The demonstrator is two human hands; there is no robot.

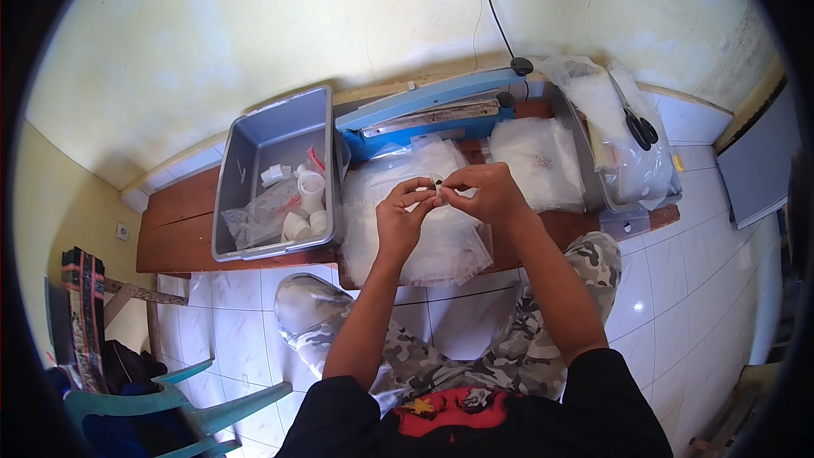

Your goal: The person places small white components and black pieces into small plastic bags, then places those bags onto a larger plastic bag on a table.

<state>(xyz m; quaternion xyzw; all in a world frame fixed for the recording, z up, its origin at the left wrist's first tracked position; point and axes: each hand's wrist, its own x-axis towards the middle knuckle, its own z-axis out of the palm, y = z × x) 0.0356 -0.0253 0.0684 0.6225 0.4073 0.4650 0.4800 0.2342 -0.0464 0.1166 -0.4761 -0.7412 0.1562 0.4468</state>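
My left hand (404,208) and my right hand (481,193) meet at their fingertips, holding a small object (436,184) between them. It looks partly dark and partly pale; its kind cannot be told. Below them, a pile of clear plastic bags (413,254) lies on the wooden bench. More clear bags (533,162) are stacked to the right, with a small patterned thing (542,161) on top. A blue impulse sealer (432,102) with its arm raised stands behind the bags.
A grey plastic bin (219,229) at the left holds white PVC pipe fittings (311,187) and a clear bag. At the right, black-handled scissors (639,130) rest on plastic bags over another grey bin (575,133). A green plastic chair (127,402) stands lower left.
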